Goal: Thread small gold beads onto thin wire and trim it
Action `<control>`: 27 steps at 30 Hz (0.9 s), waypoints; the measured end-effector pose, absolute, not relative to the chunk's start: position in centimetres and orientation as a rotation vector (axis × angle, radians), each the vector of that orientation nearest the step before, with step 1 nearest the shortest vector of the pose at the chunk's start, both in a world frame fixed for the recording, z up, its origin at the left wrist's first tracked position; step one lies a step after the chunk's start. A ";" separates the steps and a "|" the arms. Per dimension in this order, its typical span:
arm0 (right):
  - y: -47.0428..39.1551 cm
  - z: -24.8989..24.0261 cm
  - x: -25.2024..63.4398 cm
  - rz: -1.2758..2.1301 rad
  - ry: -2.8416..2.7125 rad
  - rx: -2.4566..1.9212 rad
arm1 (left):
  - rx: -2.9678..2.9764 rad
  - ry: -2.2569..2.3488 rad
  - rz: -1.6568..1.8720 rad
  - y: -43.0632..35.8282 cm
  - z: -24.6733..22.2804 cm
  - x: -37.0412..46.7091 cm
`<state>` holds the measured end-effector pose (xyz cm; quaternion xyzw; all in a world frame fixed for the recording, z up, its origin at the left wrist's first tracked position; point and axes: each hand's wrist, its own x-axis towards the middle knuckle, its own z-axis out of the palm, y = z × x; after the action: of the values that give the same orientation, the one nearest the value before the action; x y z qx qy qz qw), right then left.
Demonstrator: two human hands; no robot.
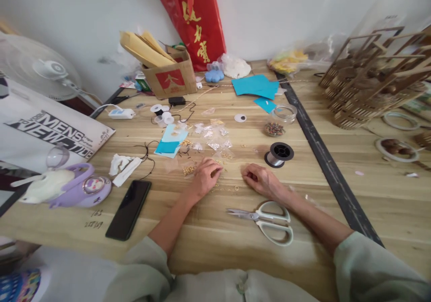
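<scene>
My left hand (206,177) rests on the table with its fingertips pressed together among small gold pieces; whatever they hold is too small to make out. To its right, my right hand (258,179) lies with curled fingers, and their inside is hidden. Between and below the hands are a thin gold chain (222,190) and a small gold ring (236,188). A heap of gold beads (188,170) sits just left of my left hand. Scissors with pale green handles (259,215) lie below my right hand, and a spool of clear line (279,154) stands beyond it.
Small bags of silvery findings (213,135) spread past my hands, beside blue paper (168,145). A jar of mixed beads (274,129) stands near the spool. On the left are a black phone (128,210) and a purple bottle (81,185). Wooden baskets (357,86) occupy the right.
</scene>
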<state>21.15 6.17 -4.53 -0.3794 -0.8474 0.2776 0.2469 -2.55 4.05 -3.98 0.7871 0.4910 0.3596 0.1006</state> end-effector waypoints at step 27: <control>6.2 -4.3 21.2 0.791 -2.311 -1.037 | 2.498 1.362 0.697 5.0 -2.9 -1.6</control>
<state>21.18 6.25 -4.31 -0.3792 -0.8451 0.2892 0.2417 -1.61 5.04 -2.91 0.8479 0.4625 0.2366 0.1060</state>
